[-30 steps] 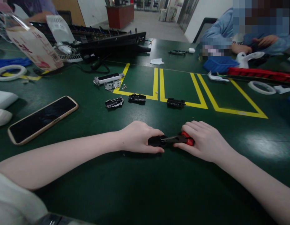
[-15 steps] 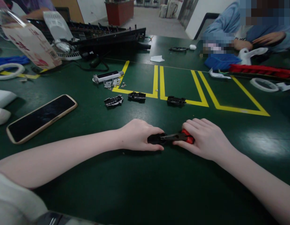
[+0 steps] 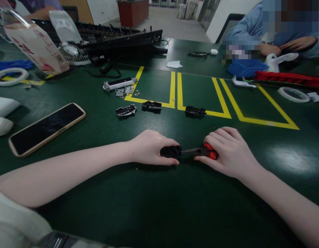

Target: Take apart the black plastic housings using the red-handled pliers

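Observation:
Between the thumb and fingers of my left hand (image 3: pixel 151 148) is a small black plastic part (image 3: pixel 171 151). My right hand (image 3: pixel 227 151) grips red-handled pliers (image 3: pixel 211 151), whose long narrow jaws point left at the right end of that part. Whether the jaws touch it I cannot tell. Beyond my hands lie three similar black parts: one with a pale edge (image 3: pixel 126 110), one in the middle (image 3: pixel 151 106) and one to the right (image 3: pixel 195 111). Behind them are a white-and-black bar-shaped piece (image 3: pixel 119 83), small metal plates (image 3: pixel 124 91) and tiny rings (image 3: pixel 137 93).
A phone (image 3: pixel 47 129) lies left of my hands on the green table (image 3: pixel 159 206). Yellow tape (image 3: pixel 270 123) marks boxes across it. Farther back are a large bottle (image 3: pixel 36 48), a long black assembly (image 3: pixel 125 43) and tape rolls (image 3: pixel 293 94). Another person (image 3: pixel 298 44) sits at the back right.
My right hand and the pliers have shifted slightly right, and more of the jaws shows beside the black part. My left hand keeps its hold. The whole view has moved a little.

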`<move>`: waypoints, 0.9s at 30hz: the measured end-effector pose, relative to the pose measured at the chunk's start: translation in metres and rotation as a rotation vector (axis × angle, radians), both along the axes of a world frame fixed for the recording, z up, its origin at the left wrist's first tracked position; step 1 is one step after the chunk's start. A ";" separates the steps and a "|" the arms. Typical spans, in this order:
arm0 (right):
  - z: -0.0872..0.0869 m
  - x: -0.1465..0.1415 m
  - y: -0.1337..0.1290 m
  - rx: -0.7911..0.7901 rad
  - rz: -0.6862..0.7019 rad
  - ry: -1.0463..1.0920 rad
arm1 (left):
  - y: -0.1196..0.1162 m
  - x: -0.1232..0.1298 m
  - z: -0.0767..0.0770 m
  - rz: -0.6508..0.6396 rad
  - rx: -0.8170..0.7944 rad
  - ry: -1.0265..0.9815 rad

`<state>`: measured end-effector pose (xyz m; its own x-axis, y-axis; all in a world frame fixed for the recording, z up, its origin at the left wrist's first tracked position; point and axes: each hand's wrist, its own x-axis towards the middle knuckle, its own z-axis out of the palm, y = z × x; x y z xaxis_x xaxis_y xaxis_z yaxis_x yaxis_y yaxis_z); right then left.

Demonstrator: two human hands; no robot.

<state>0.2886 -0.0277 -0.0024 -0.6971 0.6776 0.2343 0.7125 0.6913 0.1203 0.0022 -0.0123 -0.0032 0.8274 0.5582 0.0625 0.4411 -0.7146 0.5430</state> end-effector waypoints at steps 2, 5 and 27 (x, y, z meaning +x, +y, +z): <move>-0.002 -0.003 -0.001 -0.003 0.008 0.010 | 0.000 0.000 0.000 -0.001 -0.001 -0.006; -0.003 -0.003 -0.001 -0.015 -0.003 0.031 | 0.000 0.000 0.000 0.001 -0.005 -0.014; -0.003 -0.007 -0.004 0.014 0.016 -0.028 | -0.006 0.003 -0.003 -0.024 0.158 0.017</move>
